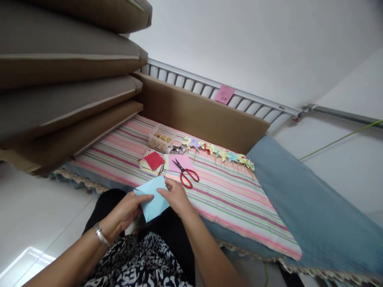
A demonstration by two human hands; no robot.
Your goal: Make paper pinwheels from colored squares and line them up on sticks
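A light blue square of paper (154, 205) is held above my lap, with slits or creases running in from its corners. My left hand (131, 207) pinches its left side, thumb on top. On the right edge my right hand (175, 195) grips it, thumb also over the face. Just beyond the paper lie red-handled scissors (184, 173), blades partly apart, on a pink paper sheet (182, 161). Left of them is a stack of coloured paper squares (152, 162) with a red one on top.
A clear plastic box (161, 137) holds small sticks and gold-coloured bits. Beside it are small metallic items (178, 149). A row of paper pinwheels (221, 152) on sticks lies along the striped cloth (239, 199). Large padded cushions (68, 63) are stacked at left; a brown board (197, 111) stands behind.
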